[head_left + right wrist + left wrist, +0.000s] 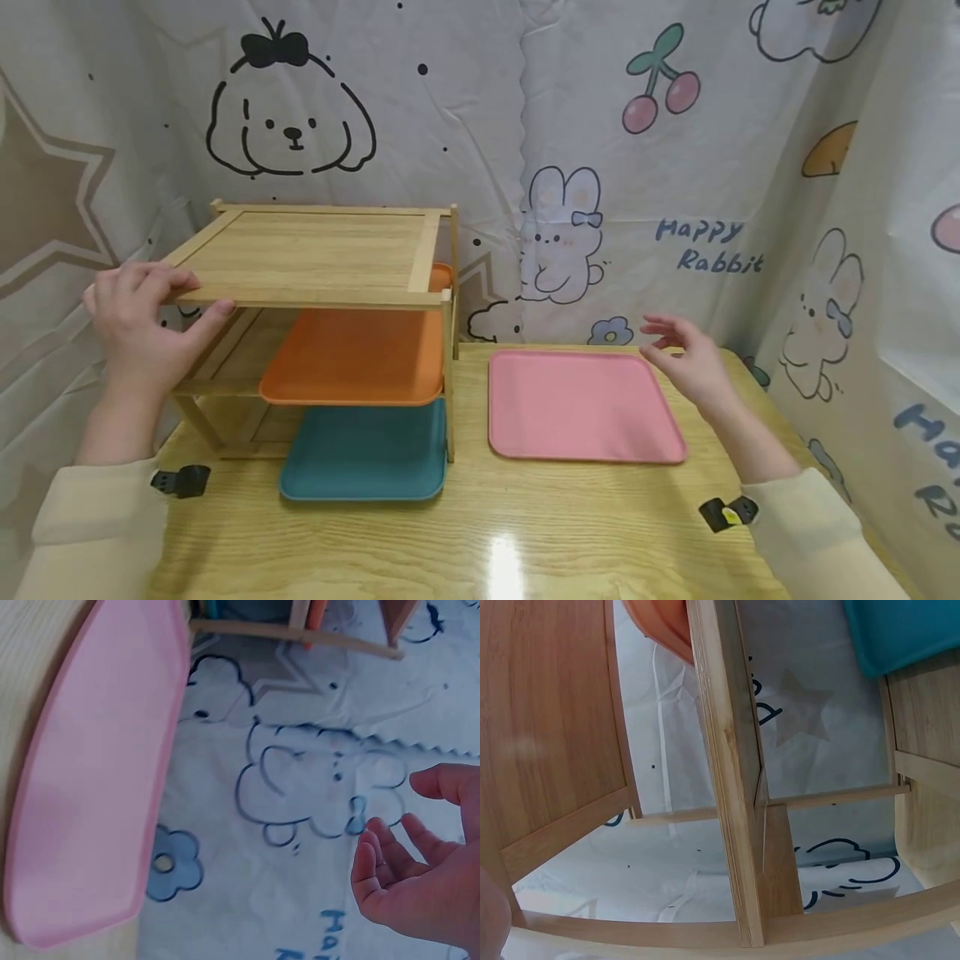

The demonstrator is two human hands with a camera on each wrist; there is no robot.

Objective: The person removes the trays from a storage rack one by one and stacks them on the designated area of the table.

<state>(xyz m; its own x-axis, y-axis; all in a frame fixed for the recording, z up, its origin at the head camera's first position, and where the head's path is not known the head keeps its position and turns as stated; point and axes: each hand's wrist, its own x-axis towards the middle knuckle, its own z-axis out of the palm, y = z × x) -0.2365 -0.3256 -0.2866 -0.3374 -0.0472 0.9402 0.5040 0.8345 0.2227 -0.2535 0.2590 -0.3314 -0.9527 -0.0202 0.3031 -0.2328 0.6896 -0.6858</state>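
Observation:
My left hand grips the front left corner of a light wooden three-level shelf rack, its fingers over the top board and its thumb at the front edge. An orange tray lies on the middle level, its front sticking out. Below it, a teal tray reaches from the bottom level out over the table. My right hand hangs in the air by the far right corner of a pink tray, fingers loosely bent with nothing between them. In the right wrist view, that hand is apart from the pink tray.
The wooden table carries the rack on the left and the pink tray right of it. A printed cloth curtain closes off the back and both sides, close behind the rack.

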